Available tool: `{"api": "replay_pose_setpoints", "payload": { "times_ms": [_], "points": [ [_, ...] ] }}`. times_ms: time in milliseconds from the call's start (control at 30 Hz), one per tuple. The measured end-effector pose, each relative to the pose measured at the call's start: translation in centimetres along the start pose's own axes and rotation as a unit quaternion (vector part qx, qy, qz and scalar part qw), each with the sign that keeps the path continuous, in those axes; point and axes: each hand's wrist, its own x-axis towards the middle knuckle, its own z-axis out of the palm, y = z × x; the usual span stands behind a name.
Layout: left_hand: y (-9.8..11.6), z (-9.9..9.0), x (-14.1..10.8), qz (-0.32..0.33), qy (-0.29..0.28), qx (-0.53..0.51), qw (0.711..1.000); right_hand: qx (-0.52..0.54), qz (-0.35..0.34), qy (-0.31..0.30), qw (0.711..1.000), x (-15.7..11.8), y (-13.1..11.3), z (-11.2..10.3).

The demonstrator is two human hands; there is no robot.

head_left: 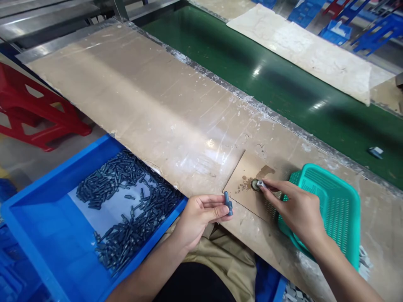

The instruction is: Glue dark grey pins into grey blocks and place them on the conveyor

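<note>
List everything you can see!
bins: several, blue, left and bottom
small parts: many, dark, largest bin
stools: several, red and blue, left and top right
table: 1, brown, middle
cardboard: 1, tan, on table
dish: 1, dark, on cardboard
baskets: at least 2, teal, right
belt: 1, green, beyond table
sheet: 1, white, beyond belt
block: 1, dark-and-white, on belt
pieces: many, grey, bottom right
left hand: 1, holding dark part
right hand: 1, holding pale piece

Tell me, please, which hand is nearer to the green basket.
The right hand: it reaches past the near left side of the green basket, its wrist overlapping it in view. The left hand is farther off, beyond the cardboard's near edge.
</note>
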Motion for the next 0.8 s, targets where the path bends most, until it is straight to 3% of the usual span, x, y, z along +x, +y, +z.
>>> {"api": "replay_pose_setpoints", "payload": {
  "times_ms": [67,167,300,400,533,700,800],
  "points": [
    [-0.2,0.2,0.2,0.005,-0.002,0.001,1.0,0.029,0.031,0.0,0.999,0.0,-0.2,-0.2],
    [-0.8,0.8,0.6,0.024,-0.003,0.002,1.0,0.124,0.134,0.013,0.983,0.1,-1.1,-1.3],
    [-1.4,2.5,1.0,0.051,-0.006,0.0,0.999,0.311,0.246,-0.005,0.918,-0.1,-3.3,-3.2],
    [-1.5,3.9,1.0,0.064,-0.013,0.001,0.998,0.388,0.263,-0.029,0.883,-0.6,-4.7,-4.0],
    [-1.6,5.2,0.7,0.065,-0.018,0.007,0.998,0.426,0.282,-0.04,0.859,-1.2,-5.1,-4.2],
    [-1.8,5.5,0.4,0.085,-0.018,0.018,0.996,0.421,0.282,-0.052,0.86,-1.5,-5.1,-4.3],
    [-2.0,5.3,0.3,0.139,-0.011,0.085,0.987,0.413,0.275,-0.05,0.867,-1.7,-5.4,-4.3]
  ]
}}
